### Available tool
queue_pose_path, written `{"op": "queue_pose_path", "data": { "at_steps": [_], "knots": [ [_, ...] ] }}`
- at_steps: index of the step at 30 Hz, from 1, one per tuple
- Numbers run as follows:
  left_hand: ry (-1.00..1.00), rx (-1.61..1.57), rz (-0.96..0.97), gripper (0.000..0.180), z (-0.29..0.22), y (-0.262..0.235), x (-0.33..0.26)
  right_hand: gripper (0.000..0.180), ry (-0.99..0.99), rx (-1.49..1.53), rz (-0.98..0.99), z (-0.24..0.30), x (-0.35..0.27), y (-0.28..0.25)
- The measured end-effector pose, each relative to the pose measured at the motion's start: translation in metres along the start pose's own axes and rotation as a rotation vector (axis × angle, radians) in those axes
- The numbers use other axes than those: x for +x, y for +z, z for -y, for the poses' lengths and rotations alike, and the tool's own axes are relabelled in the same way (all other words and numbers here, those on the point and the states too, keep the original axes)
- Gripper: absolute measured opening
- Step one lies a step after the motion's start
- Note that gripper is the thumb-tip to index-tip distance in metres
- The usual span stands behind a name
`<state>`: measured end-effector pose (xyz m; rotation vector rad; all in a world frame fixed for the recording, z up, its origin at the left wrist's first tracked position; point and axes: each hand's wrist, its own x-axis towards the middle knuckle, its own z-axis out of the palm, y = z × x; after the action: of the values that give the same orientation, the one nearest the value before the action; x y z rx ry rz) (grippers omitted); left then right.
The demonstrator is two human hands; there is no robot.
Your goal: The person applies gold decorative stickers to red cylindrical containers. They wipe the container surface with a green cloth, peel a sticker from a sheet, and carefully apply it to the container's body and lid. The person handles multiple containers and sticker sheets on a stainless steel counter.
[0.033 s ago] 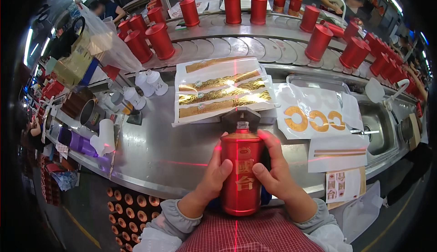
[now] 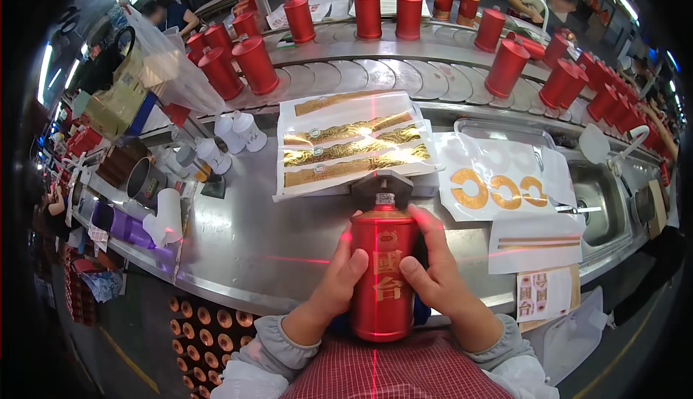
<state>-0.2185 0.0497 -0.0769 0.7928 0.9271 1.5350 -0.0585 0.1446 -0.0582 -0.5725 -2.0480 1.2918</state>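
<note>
A red bottle point(image 2: 382, 312) with gold characters down its front and a clear glass neck stands upright at the table's near edge, close to my body. My left hand point(image 2: 338, 280) wraps its left side, thumb pressed on the front. On the opposite side my right hand point(image 2: 437, 273) grips it, with the thumb by the gold lettering and the fingers behind. A red laser cross falls on the bottle and both hands. Just beyond the neck is a dark metal fixture point(image 2: 382, 183). Behind that lies a sheet of gold foil strip labels point(image 2: 354, 143).
Right of me lie a sheet with gold ring-shaped labels point(image 2: 498, 186), a sheet with thin strips point(image 2: 534, 244) and a sink point(image 2: 606, 208). White bottles point(image 2: 249, 132) and a paper roll point(image 2: 168, 215) stand at left. Red bottles point(image 2: 368, 16) line the conveyor point(image 2: 339, 78); co-workers sit beyond.
</note>
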Motion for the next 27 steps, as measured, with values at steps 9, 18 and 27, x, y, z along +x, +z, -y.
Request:
{"op": "queue_pose_path", "data": {
  "at_steps": [9,18,27],
  "knots": [
    [-0.036,-0.143,-0.023,0.071,0.001,-0.006,0.022,0.070,0.048,-0.040,-0.049,-0.020,0.019,0.008],
    [0.100,0.149,-0.095,0.100,-0.004,-0.014,0.024,0.059,0.126,0.183,-0.091,-0.020,0.032,0.012],
    [0.075,0.235,-0.107,0.100,-0.006,-0.012,0.026,0.059,0.152,0.205,-0.133,-0.027,0.031,0.017]
  ]
}}
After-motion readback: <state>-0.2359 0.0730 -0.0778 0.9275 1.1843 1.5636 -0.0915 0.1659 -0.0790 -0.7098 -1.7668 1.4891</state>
